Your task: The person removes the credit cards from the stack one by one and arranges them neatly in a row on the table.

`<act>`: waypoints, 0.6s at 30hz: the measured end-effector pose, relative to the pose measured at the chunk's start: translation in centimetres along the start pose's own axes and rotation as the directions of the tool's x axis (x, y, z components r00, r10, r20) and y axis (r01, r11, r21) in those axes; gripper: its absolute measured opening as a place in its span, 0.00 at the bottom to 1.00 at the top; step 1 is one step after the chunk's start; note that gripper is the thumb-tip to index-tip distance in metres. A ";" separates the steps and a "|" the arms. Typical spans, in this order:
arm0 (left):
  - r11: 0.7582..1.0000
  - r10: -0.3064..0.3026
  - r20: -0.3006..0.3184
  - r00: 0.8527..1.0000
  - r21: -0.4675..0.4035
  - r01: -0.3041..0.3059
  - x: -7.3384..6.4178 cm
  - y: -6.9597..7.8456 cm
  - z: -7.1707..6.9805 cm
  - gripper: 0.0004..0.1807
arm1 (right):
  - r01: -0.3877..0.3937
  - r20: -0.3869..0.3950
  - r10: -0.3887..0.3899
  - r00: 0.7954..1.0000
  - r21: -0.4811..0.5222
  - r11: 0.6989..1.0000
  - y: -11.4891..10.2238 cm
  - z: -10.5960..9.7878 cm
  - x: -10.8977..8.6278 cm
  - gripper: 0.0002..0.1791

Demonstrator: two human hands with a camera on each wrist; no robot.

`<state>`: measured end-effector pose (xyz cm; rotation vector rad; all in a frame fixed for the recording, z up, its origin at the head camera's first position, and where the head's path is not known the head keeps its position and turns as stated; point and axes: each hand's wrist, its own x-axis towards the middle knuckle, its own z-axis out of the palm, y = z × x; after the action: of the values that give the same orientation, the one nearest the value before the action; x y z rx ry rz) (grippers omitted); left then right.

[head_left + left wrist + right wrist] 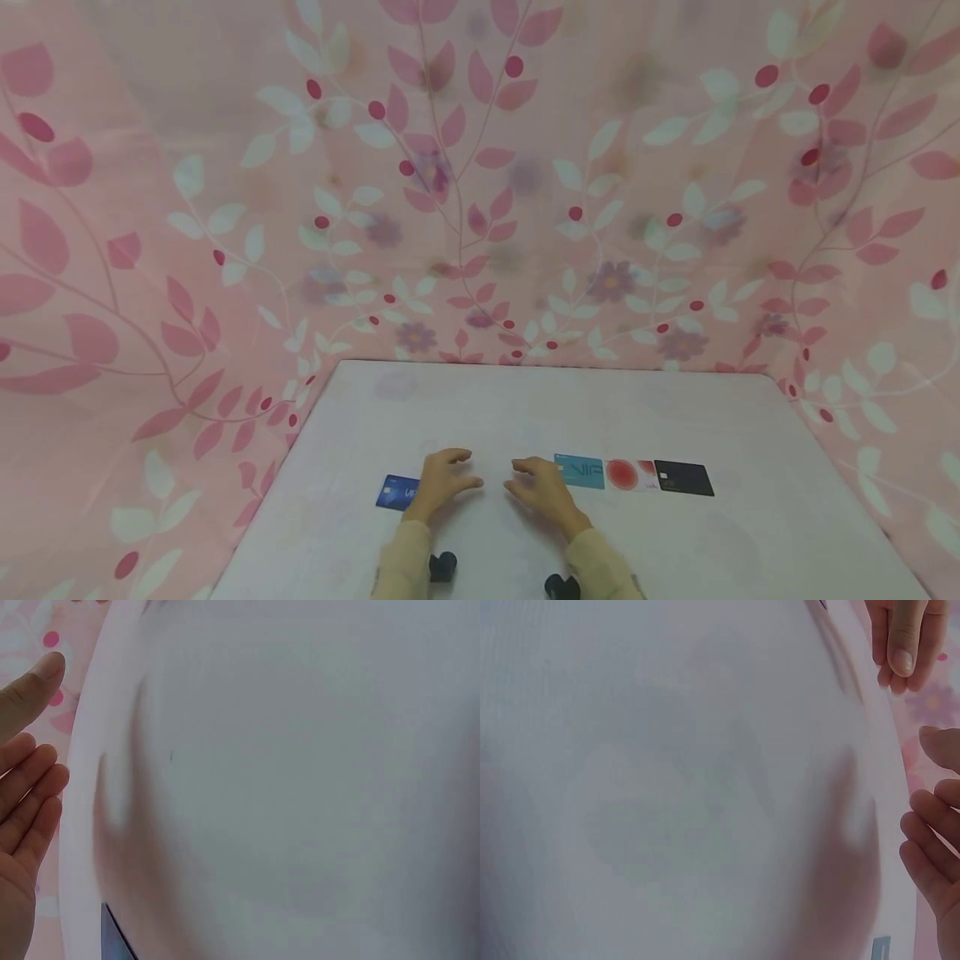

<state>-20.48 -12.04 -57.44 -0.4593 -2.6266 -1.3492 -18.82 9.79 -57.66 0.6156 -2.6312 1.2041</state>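
Both hands hover over the white table with nothing held between their fingers. My left hand (442,483) has its fingers loosely bent and partly covers a blue card (394,492) on the table. Facing it, my right hand (546,490) is held in a similar relaxed way, a gap between the two. Just to its right lies a teal card (583,472) marked VIP. Beside that come a white card with a red circle (622,475) and a black card (684,478), in a row. The left wrist view catches only a corner of a dark-edged card (114,941).
The white table (480,400) has rounded far corners. Pink floral cloth (480,275) hangs behind it and along both sides. Small black devices (443,567) are at both wrists, near the pale sleeves (405,560).
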 end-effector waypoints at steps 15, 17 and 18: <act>0.998 -0.049 -0.077 0.996 0.042 0.052 -1.8 -2.8 -3.1 0.27 | 0.075 0.019 -0.076 0.997 0.041 0.996 -1.0 2.1 0.7 0.18; 0.996 -0.068 -0.082 0.994 0.051 0.072 -2.2 -3.1 -3.7 0.28 | 0.094 0.023 -0.095 0.995 0.053 0.994 -1.2 2.4 0.8 0.18; 0.995 -0.076 -0.092 0.993 0.051 0.081 -2.4 -3.3 -3.9 0.28 | 0.100 0.027 -0.102 0.994 0.059 0.993 -1.3 2.6 1.0 0.18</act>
<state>-19.37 -17.51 -58.31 -0.2835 -2.6261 -1.2845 -19.09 6.76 -58.15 0.7728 -2.5630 1.2542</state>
